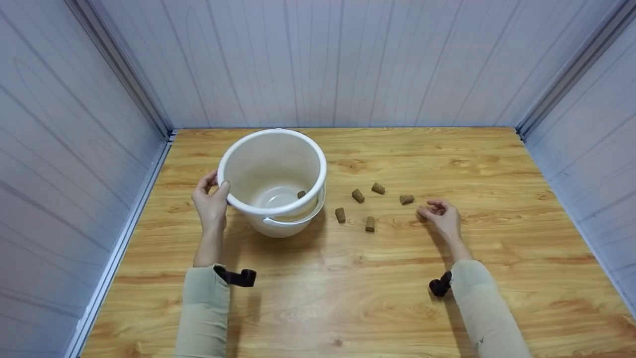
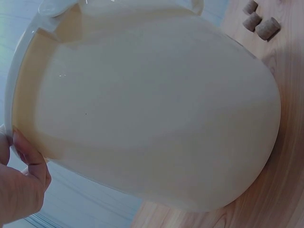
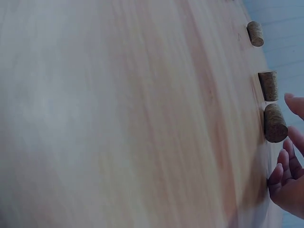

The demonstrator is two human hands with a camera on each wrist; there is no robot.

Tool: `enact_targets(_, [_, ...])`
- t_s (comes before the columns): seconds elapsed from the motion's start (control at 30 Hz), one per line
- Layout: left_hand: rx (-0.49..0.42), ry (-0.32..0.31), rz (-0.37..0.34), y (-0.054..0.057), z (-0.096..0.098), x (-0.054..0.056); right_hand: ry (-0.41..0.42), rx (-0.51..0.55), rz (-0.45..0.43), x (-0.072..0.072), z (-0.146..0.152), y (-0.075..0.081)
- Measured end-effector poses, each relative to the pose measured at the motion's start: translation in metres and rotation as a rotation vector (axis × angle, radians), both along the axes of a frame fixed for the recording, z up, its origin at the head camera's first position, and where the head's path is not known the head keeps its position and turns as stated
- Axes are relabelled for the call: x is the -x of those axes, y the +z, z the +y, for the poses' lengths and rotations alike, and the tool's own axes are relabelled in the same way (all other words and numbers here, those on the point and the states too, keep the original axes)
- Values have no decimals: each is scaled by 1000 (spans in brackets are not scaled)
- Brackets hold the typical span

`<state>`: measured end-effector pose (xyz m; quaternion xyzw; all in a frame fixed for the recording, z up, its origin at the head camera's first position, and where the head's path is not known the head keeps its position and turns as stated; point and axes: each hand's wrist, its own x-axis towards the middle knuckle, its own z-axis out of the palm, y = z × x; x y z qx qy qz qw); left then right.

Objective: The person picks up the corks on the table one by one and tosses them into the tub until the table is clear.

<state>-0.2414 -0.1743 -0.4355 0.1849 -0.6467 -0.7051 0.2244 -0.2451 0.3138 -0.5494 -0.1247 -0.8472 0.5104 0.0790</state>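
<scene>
A: Largest entry?
B: Walls, three. Back wall (image 1: 318, 64), left wall (image 1: 54, 174), right wall (image 1: 591, 144). Pale blue-grey, with darker streaks running along them; grey trim (image 1: 126, 79) in the corners.

A: Surface?
B: Tabletop (image 1: 348, 313), one. Yellow-brown wood grain with darker knots. Meets the back wall along its far edge; a soft sheen shows near the front, with shadows beside both forearms.

A: On it?
B: Bucket (image 1: 268, 159), one, white, left of centre on the tabletop. Mouth faces up; handle (image 1: 312, 215) hangs down on the near right side.

A: Sleeves?
B: Two, pale grey-green: left sleeve (image 1: 204, 313), right sleeve (image 1: 489, 318).

A: Hands?
B: Two, well apart. Left hand (image 1: 211, 206) grips the bucket's rim, thumb on top. Right hand (image 1: 444, 219) is low at the right, fingers loosely bent, thumb and forefinger parted, near the closest cork.

A: Black fittings?
B: Wrist cameras, two: one at the left cuff (image 1: 242, 278), one at the right (image 1: 440, 286).

A: Smallest?
B: Corks (image 1: 357, 195), brown, six visible. Five lie scattered on the tabletop between bucket and right hand; one is inside the bucket, partly hidden by the rim.
</scene>
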Motion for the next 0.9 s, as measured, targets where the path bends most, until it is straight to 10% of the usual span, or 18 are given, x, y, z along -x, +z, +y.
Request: enact_targets(0.9, [-23,7,0,0,0,1,27,-63,-18,-2,1,-5])
